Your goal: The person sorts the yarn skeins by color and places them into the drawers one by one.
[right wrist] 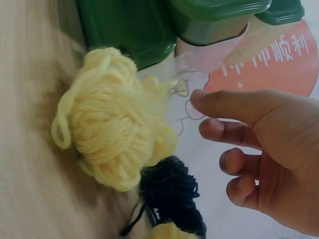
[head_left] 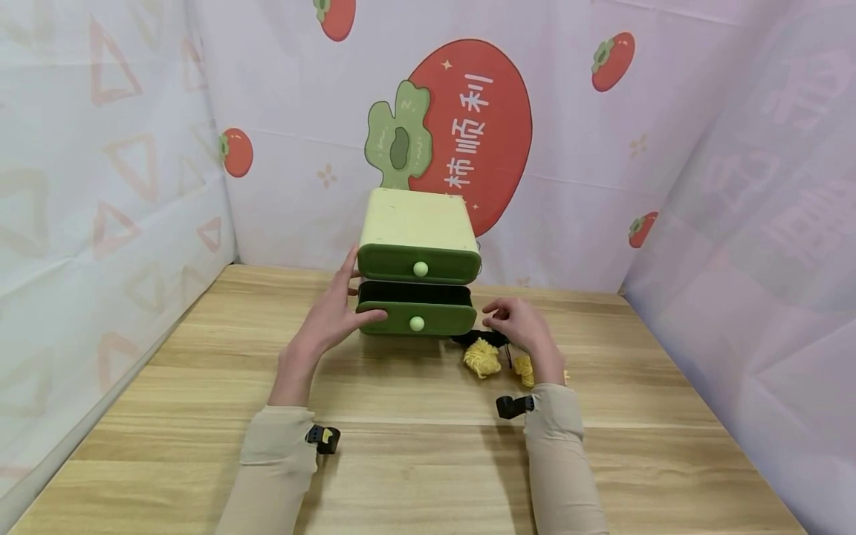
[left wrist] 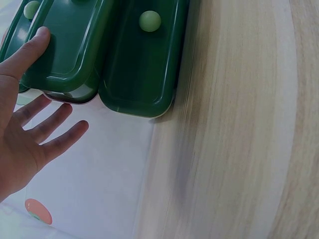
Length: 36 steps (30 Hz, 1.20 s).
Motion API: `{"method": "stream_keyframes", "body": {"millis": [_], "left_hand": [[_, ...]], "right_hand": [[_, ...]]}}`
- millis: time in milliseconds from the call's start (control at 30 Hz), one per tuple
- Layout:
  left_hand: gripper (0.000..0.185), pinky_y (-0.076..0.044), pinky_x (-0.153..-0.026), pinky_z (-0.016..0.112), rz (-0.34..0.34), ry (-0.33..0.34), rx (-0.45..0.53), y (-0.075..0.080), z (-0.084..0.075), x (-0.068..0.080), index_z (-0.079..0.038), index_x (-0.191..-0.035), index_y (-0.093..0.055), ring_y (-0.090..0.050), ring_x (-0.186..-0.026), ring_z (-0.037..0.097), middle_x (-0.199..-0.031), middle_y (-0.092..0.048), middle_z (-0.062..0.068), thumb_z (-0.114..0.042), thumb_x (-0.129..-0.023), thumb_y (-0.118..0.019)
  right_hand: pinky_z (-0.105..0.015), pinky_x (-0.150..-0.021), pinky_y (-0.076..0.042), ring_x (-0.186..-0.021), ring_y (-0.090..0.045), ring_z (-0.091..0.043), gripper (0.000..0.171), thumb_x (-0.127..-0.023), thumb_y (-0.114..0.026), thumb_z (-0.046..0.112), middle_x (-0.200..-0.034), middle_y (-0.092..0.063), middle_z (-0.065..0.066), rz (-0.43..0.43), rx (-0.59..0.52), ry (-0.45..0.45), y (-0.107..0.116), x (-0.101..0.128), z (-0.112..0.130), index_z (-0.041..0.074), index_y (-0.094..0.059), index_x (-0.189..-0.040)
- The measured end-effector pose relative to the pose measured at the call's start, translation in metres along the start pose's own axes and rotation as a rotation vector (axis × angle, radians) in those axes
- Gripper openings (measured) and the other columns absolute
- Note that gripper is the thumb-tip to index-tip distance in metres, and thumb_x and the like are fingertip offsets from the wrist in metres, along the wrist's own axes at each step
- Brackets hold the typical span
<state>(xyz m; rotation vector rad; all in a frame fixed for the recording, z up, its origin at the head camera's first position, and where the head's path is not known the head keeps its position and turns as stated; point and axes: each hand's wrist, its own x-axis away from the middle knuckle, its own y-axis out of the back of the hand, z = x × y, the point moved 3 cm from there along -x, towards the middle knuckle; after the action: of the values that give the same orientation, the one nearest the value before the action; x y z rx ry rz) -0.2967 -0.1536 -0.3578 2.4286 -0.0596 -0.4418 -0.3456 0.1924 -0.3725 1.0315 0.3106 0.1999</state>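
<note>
The left hand [head_left: 332,316] rests its relaxed fingers on the lower drawer [head_left: 416,318], near the surface's far edge. The right hand [head_left: 524,327] hovers loosely curled, grasping nothing, over the yellow yarn [head_left: 481,358].

Drawer box [head_left: 416,223] pale yellow top, dark green fronts, light green knobs [head_left: 420,269]; yarn ball [head_left: 481,358] yellow, black yarn [right wrist: 172,191] at its 5 o'clock; table [head_left: 414,453] light wood grain; backdrop [head_left: 575,148] lilac with red persimmons.
</note>
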Motion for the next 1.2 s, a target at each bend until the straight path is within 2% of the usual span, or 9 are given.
{"method": "stream_keyframes", "body": {"millis": [400, 700, 900, 1000, 1200], "left_hand": [[0.121, -0.047, -0.097, 0.059, 0.005, 0.012, -0.001, 0.001, 0.0, 0.0, -0.046, -0.156, 0.012, -0.054, -0.129, 0.036, -0.155, -0.037, 0.009, -0.046, -0.08, -0.082], [0.121, -0.046, -0.1, 0.059, 0.005, 0.009, 0.007, 0.0, 0.0, -0.001, -0.048, -0.155, 0.012, -0.054, -0.13, 0.036, -0.156, -0.036, 0.009, -0.044, -0.08, -0.082], [0.12, -0.046, -0.1, 0.06, 0.011, 0.008, 0.007, 0.0, -0.001, 0.0, -0.048, -0.154, 0.012, -0.054, -0.129, 0.037, -0.156, -0.036, 0.01, -0.044, -0.08, -0.082], [0.12, -0.046, -0.099, 0.06, 0.01, 0.01, 0.007, 0.0, -0.001, 0.0, -0.047, -0.155, 0.012, -0.054, -0.129, 0.037, -0.155, -0.036, 0.009, -0.044, -0.08, -0.082], [0.12, -0.047, -0.098, 0.059, 0.01, 0.004, -0.004, 0.001, -0.001, 0.0, -0.044, -0.156, 0.012, -0.054, -0.129, 0.037, -0.155, -0.036, 0.01, -0.046, -0.08, -0.081]], "right_hand": [[-0.03, -0.068, -0.042, -0.073, -0.052, -0.016, 0.031, -0.087, -0.072, 0.01, -0.082, -0.06, -0.004, 0.165, -0.072, -0.06, -0.014, -0.001, -0.009, 0.004, -0.071, -0.117], [-0.032, -0.07, -0.041, -0.081, -0.05, -0.02, 0.033, -0.087, -0.069, 0.006, -0.093, -0.059, -0.008, 0.247, -0.053, -0.121, -0.021, 0.0, -0.014, 0.006, -0.07, -0.12], [-0.042, -0.084, -0.053, -0.098, -0.064, -0.026, 0.031, -0.09, -0.069, 0.009, -0.112, -0.068, -0.015, 0.245, -0.028, -0.123, -0.024, 0.0, -0.015, 0.005, -0.07, -0.121], [-0.045, -0.09, -0.052, -0.099, -0.066, -0.026, 0.03, -0.09, -0.07, 0.011, -0.111, -0.07, -0.013, 0.235, -0.004, -0.122, -0.023, 0.0, -0.014, 0.006, -0.07, -0.119], [-0.046, -0.091, -0.05, -0.096, -0.066, -0.023, 0.03, -0.085, -0.073, 0.014, -0.105, -0.073, -0.01, 0.18, 0.005, -0.128, -0.017, 0.001, -0.012, 0.007, -0.072, -0.115]]}}
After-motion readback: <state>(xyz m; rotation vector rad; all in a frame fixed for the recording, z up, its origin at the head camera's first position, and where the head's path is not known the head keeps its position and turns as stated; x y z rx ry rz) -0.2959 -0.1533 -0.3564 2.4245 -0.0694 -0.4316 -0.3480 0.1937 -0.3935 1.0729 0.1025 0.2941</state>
